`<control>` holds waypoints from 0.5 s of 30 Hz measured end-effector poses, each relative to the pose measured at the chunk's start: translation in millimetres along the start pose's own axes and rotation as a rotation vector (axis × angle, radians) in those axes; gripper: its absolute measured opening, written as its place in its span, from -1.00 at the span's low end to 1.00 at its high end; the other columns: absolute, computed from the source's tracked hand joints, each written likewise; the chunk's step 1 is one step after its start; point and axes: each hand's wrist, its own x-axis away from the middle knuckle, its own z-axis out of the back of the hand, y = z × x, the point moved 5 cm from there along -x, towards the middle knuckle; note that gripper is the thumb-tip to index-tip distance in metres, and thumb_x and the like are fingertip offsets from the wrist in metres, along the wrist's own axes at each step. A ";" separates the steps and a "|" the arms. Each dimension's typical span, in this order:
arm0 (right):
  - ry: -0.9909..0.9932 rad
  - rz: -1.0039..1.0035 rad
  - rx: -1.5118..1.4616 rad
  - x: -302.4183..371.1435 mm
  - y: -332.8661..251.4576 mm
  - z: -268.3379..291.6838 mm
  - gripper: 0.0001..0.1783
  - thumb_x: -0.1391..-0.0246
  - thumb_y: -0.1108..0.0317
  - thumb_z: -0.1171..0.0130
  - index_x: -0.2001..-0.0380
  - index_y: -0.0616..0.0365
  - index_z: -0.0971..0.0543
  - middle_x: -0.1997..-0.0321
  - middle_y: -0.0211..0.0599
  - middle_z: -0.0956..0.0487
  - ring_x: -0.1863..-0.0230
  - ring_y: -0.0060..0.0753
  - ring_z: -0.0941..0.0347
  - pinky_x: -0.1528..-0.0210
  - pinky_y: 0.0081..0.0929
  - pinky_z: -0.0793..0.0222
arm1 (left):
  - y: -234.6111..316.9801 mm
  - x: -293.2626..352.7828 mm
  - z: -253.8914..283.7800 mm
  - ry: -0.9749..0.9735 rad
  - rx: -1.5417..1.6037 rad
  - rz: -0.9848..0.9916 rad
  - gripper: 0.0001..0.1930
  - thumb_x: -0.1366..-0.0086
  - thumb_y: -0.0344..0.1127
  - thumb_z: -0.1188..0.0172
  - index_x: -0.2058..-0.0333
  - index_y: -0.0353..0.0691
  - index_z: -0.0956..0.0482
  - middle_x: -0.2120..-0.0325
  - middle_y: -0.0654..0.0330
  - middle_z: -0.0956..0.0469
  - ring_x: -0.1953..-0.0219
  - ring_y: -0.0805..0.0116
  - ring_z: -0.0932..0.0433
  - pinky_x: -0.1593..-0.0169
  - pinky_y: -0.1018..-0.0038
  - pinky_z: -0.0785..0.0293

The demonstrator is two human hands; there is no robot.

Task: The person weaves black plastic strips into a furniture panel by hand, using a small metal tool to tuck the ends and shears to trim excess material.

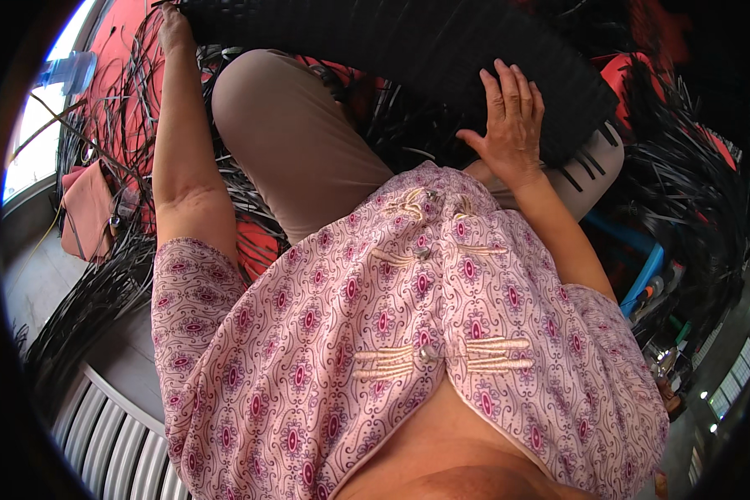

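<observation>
A wide black woven panel [392, 46] of flat plastic-looking strips lies across my lap and stretches along the top of the view. My right hand [511, 121] rests flat on its near right part, with the thumb out and the fingers slightly apart. At the upper left, my left arm is stretched far out, and my left hand [174, 30] is closed at the panel's left corner. Its fingertips are partly cut off by the picture's edge. Short loose strip ends [590, 162] stick out from the panel's right edge over my right knee.
Loose black strips [683, 179] lie heaped on the right and more [83, 312] trail down on the left. Red surface [117, 92] shows beneath them. A pink bag [87, 212] sits at the left, above a grey slatted bench [112, 437]. A blue-edged object [644, 279] is at the right.
</observation>
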 end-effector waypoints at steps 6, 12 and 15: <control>0.161 0.034 0.049 2.4 28.1 4.2 -0.33 0.10 0.32 -0.52 -0.17 0.05 -0.60 -0.17 -0.33 -0.51 -0.19 -0.20 -0.41 -0.25 -0.20 -0.31 | 84.4 34.7 11.6 -0.046 -0.027 -0.089 -0.17 -0.47 0.28 0.18 -0.19 -0.53 -0.47 -0.04 -0.25 -0.62 -0.07 -0.07 -0.63 -0.11 0.18 -0.50; 0.304 0.077 0.029 -4.1 64.5 19.9 -0.49 0.16 0.51 -0.47 0.03 -0.01 -0.69 0.04 -0.44 -0.55 0.00 -0.31 -0.50 -0.03 -0.34 -0.46 | 86.0 60.4 -3.8 -0.068 -0.365 -0.489 -0.51 -0.38 -0.49 -0.05 -0.27 -0.44 -0.34 -0.06 -0.32 -0.58 0.05 -0.23 -0.65 0.10 0.06 -0.60; 0.279 0.071 -0.027 -12.2 80.3 15.2 -0.35 0.21 0.41 -0.55 -0.07 -0.01 -0.63 -0.05 -0.41 -0.52 -0.09 -0.27 -0.46 -0.13 -0.26 -0.40 | 24.1 15.3 -2.7 -0.040 -0.513 -0.583 -0.40 -0.46 -0.16 -0.04 -0.28 -0.56 -0.31 -0.22 -0.40 -0.43 0.02 -0.21 -0.64 -0.01 0.07 -0.57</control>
